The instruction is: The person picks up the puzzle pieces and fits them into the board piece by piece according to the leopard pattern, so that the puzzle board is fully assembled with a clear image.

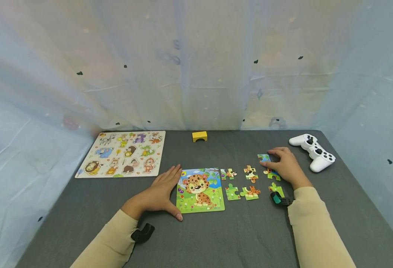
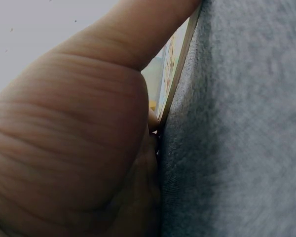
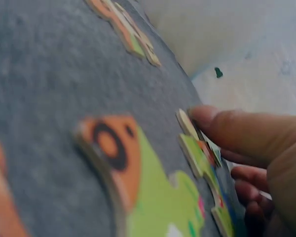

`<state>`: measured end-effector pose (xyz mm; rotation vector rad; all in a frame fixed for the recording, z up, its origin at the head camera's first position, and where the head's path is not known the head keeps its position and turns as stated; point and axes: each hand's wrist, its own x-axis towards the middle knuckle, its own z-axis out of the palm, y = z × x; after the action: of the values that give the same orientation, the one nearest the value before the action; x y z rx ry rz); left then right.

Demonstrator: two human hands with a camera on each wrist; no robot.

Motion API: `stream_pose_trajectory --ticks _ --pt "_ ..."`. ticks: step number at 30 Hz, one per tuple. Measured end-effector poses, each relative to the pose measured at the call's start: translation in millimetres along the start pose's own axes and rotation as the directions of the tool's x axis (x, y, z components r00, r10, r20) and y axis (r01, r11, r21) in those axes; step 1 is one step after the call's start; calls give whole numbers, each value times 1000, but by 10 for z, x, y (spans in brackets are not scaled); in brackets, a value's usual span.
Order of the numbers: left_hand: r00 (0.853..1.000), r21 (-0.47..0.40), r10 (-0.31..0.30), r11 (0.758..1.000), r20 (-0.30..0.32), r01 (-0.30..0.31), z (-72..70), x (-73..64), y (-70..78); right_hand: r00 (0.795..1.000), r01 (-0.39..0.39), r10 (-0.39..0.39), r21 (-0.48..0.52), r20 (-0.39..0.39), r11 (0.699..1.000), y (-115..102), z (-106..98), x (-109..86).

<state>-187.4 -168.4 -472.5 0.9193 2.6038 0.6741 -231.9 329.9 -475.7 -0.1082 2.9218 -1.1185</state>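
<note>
A square leopard puzzle board (image 1: 200, 193) lies flat on the grey table. My left hand (image 1: 163, 189) rests along its left edge, fingers straight and thumb spread near the lower corner; the palm fills much of the left wrist view. To the board's right, my right hand (image 1: 286, 167) pinches a blue-topped puzzle piece (image 1: 264, 158) between thumb and index finger. Another puzzle piece (image 1: 272, 174) lies partly under this hand. Closer to the wrist is a green and orange puzzle piece (image 3: 153, 197), large in the right wrist view.
Between board and right hand lie several loose pieces, including a leopard-face piece (image 1: 251, 172) and two touching lower pieces (image 1: 232, 192). An animal puzzle board (image 1: 122, 154) sits at left, a yellow arch block (image 1: 200, 136) at the back, a white game controller (image 1: 313, 150) at right.
</note>
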Motion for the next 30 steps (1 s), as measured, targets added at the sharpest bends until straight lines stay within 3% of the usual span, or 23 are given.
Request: stream_pose_trajectory --ticks 5,9,20,30 --pt "1000 -1 3 1000 -4 -3 2 5 -5 999 -47 47 3 -13 999 -61 21 16" --pt "1000 -3 2 1000 -6 -2 1 6 -3 998 -58 60 77 -25 995 -81 30 18" --pt "1000 -4 1 1000 -1 -1 -3 4 3 991 50 -18 243 -134 969 -281 -19 -38" --pt "1000 -12 5 1000 2 -5 -8 -5 11 996 89 -72 374 -58 923 -597 108 -43"
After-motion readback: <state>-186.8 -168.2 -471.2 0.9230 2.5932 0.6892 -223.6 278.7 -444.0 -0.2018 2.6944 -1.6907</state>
